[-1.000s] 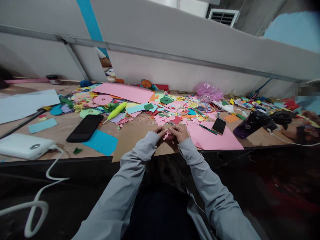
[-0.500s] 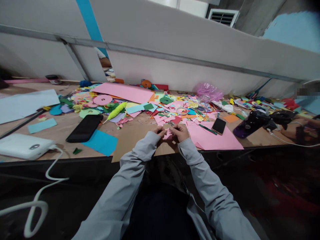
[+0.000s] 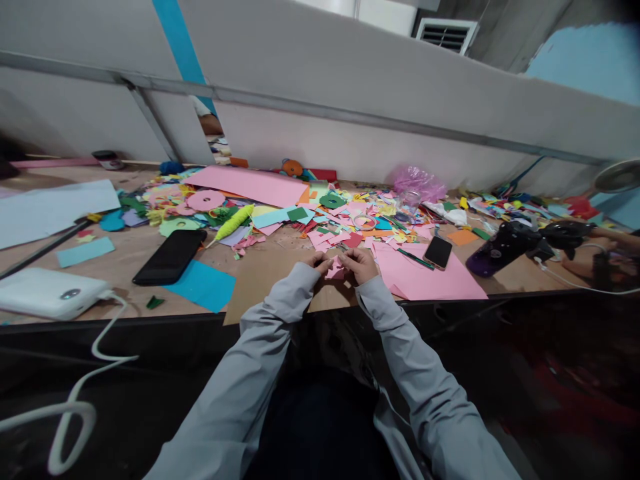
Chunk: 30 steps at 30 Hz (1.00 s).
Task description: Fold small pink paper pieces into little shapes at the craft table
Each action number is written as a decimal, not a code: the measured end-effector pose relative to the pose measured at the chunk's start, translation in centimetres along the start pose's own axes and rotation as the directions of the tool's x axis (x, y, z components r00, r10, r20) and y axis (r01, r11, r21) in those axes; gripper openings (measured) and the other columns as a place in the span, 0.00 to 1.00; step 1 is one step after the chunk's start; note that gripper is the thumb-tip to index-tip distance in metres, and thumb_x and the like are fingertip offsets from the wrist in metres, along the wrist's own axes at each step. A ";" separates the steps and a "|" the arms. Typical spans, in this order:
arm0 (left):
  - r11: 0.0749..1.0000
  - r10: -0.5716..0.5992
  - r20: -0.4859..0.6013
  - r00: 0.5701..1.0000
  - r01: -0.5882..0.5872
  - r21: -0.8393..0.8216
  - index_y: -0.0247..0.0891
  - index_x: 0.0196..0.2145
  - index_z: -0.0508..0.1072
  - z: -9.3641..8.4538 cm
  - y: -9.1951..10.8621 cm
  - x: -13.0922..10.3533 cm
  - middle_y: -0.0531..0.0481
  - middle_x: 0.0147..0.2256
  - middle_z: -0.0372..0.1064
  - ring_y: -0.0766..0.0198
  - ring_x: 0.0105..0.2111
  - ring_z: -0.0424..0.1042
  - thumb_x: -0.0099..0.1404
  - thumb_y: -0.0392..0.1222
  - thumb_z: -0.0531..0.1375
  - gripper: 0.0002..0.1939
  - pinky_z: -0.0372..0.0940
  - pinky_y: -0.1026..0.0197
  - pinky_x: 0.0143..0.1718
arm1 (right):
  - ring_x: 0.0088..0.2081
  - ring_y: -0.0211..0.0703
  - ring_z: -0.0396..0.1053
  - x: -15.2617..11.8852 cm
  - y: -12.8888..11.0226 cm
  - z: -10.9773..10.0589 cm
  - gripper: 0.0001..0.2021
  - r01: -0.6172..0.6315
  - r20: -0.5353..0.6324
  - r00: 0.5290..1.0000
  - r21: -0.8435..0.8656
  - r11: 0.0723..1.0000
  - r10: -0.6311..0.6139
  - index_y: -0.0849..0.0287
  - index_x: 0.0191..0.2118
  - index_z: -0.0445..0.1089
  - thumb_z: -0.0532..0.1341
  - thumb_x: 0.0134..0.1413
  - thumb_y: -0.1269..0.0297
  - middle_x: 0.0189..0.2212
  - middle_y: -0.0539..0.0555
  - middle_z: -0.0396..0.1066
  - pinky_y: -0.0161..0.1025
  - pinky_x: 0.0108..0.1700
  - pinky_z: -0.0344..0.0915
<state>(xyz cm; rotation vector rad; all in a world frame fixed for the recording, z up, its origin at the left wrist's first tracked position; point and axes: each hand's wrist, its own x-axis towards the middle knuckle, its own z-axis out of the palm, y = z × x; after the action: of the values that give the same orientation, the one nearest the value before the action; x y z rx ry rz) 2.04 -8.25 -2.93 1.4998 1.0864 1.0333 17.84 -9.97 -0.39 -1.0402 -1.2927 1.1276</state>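
Near the table's front edge, my left hand [image 3: 320, 263] and my right hand [image 3: 361, 265] are close together, fingers pinched. Between them they hold a small piece of pink paper [image 3: 337, 268], which both sets of fingertips grip. Below the hands lies a sheet of brown cardboard [image 3: 265, 277]. A small metal tool [image 3: 343, 247], perhaps scissors, shows just beyond my right fingers; its form is too small to make out. Under and right of my right hand spread large pink paper sheets [image 3: 425, 283] bearing a green pen [image 3: 416, 259] and a phone [image 3: 438, 253].
A heap of coloured paper scraps [image 3: 345, 217] runs along the back. On the left lie a black phone [image 3: 170, 257], blue paper [image 3: 203, 285] and a white power bank [image 3: 53, 293] with a cable. A dark purple bottle [image 3: 493, 250] lies at the right, near another person's arm [image 3: 617, 238].
The pink paper piece between my fingers has turned slightly. My hands stay nearly in the same place. At the far right, the other person has shifted a little.
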 end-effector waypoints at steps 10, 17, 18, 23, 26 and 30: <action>0.994 -0.047 0.029 0.998 0.050 -0.099 0.38 0.25 0.68 0.1 0.0 0.2 0.55 0.18 0.65 0.69 0.20 0.63 0.47 0.61 0.62 0.22 0.58 0.65 0.24 | 0.19 0.35 0.62 0.0 -0.3 0.0 0.17 0.019 0.006 1.000 -0.062 0.998 -0.019 0.60 0.22 0.69 0.68 0.37 0.51 0.16 0.48 0.66 0.33 0.22 0.59; 0.999 -0.020 -0.107 0.994 0.016 -0.039 0.38 0.23 0.68 0.2 0.2 0.2 0.56 0.15 0.63 0.70 0.17 0.60 0.47 0.59 0.62 0.20 0.56 0.66 0.21 | 0.22 0.35 0.64 -0.4 -0.1 0.3 0.14 0.093 -0.046 0.994 -0.088 0.992 -0.097 0.61 0.26 0.69 0.66 0.42 0.53 0.21 0.49 0.68 0.33 0.24 0.63; 0.999 -0.039 -0.146 0.989 0.033 -0.041 0.38 0.22 0.68 0.2 0.3 0.1 0.57 0.15 0.62 0.70 0.16 0.59 0.47 0.59 0.63 0.20 0.55 0.66 0.20 | 0.22 0.35 0.65 -0.5 -0.2 0.4 0.13 0.117 -0.071 0.990 -0.098 0.988 -0.124 0.60 0.27 0.70 0.65 0.44 0.54 0.22 0.49 0.69 0.34 0.24 0.65; 0.984 -0.150 -0.139 0.979 0.135 -0.117 0.38 0.22 0.68 0.2 1.3 -0.4 0.54 0.15 0.64 0.69 0.16 0.62 0.47 0.64 0.62 0.24 0.56 0.65 0.18 | 0.33 0.41 0.69 -1.1 -0.5 0.6 0.05 0.356 -0.087 0.901 -0.412 0.839 -0.425 0.57 0.31 0.72 0.62 0.51 0.62 0.29 0.52 0.71 0.39 0.37 0.68; 0.970 -0.185 -0.049 0.981 0.175 -0.169 0.37 0.22 0.70 0.2 1.7 -0.6 0.50 0.18 0.69 0.66 0.20 0.67 0.47 0.67 0.60 0.26 0.60 0.64 0.22 | 0.39 0.44 0.69 -1.2 -0.4 0.7 0.05 0.494 0.071 0.835 -0.535 0.685 -0.546 0.56 0.31 0.73 0.59 0.54 0.68 0.32 0.54 0.73 0.41 0.43 0.66; 0.970 -0.124 -0.029 0.992 0.115 -0.214 0.38 0.24 0.70 -0.1 1.5 -0.4 0.51 0.21 0.70 0.66 0.22 0.68 0.44 0.65 0.63 0.26 0.61 0.64 0.24 | 0.42 0.43 0.70 -1.1 -0.3 0.7 0.07 0.561 0.168 0.810 -0.501 0.659 -0.562 0.55 0.33 0.73 0.59 0.52 0.72 0.37 0.55 0.73 0.41 0.46 0.66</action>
<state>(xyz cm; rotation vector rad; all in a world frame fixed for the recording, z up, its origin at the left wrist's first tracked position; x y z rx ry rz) 2.04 -8.82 -1.45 1.2318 1.0476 1.0648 17.21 -11.15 -0.27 -0.9101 -1.8238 0.2786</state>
